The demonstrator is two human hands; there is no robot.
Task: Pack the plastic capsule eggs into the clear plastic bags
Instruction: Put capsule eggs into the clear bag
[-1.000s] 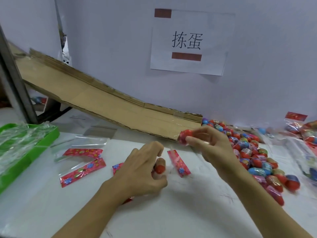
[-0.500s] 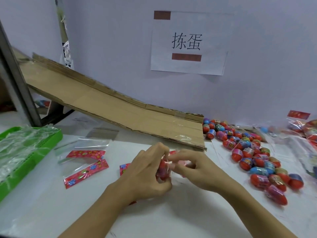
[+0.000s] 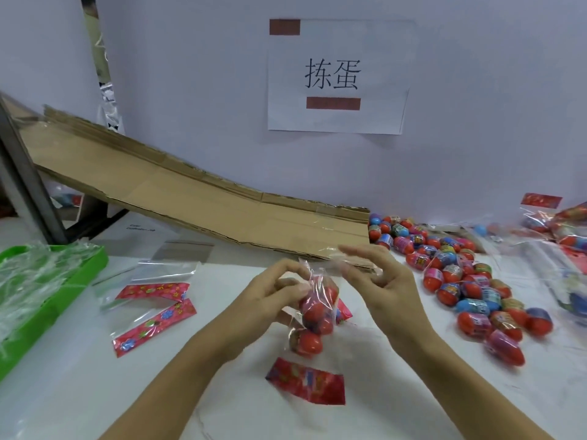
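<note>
Clear plastic bag hangs below both hands' fingertips, long axis near vertical, mouth up between them. Left hand pinches the film at the mouth's left edge, fingers curled. Right hand holds the mouth's right edge, fingers half-spread. Glossy red capsule eggs stacked inside, crinkly thin film. Loose egg pile lies right of the fingers, nearer the right hand.
</note>
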